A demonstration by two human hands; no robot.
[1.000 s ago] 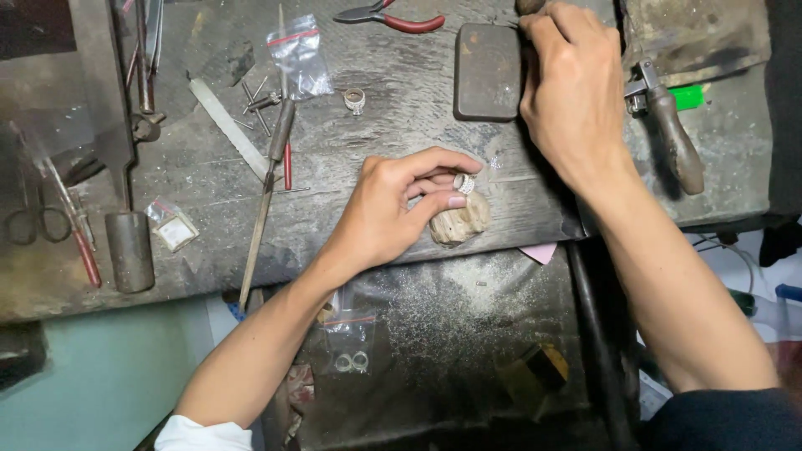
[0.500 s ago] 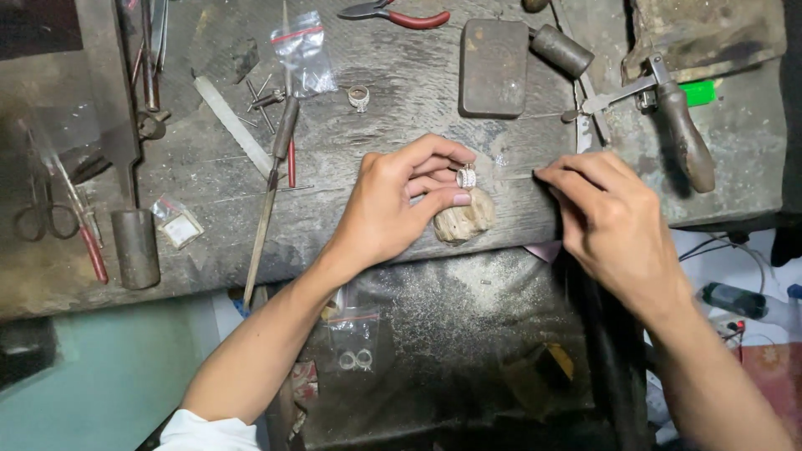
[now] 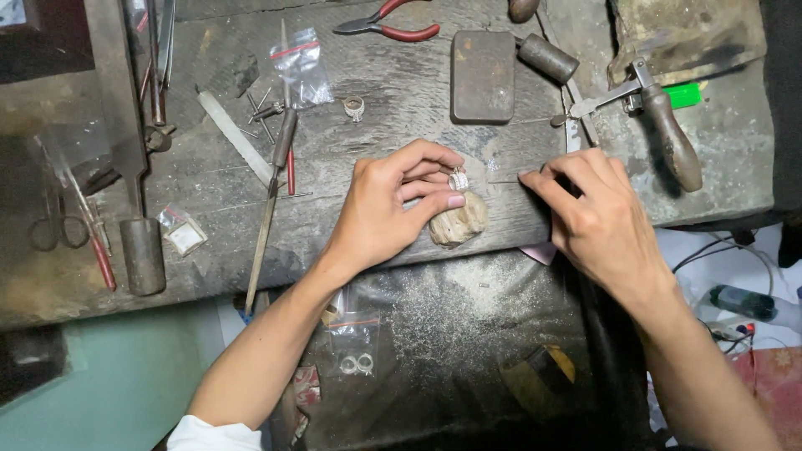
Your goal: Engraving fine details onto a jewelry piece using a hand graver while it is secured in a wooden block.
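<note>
My left hand (image 3: 393, 205) pinches a small silver ring (image 3: 459, 179) between thumb and fingertips, resting it on top of a pale, worn bench peg (image 3: 458, 221) at the front edge of the dark wooden workbench (image 3: 401, 92). My right hand (image 3: 593, 217) is just to the right of it, fingers closed on a thin metal needle-like tool (image 3: 504, 181) whose tip points left toward the ring, a short gap away.
Red-handled pliers (image 3: 393, 27), a dark steel block (image 3: 483, 77), a wooden-handled saw frame (image 3: 660, 125), a long file (image 3: 271, 209), another ring (image 3: 354, 107), small plastic bags (image 3: 301, 63) and scissors (image 3: 58, 230) lie on the bench. A dusty tray (image 3: 451, 351) below holds a bag with two rings (image 3: 357, 363).
My right hand came down from the steel block at the back of the bench to beside the ring, now holding the thin tool. My left hand stayed on the peg with the ring.
</note>
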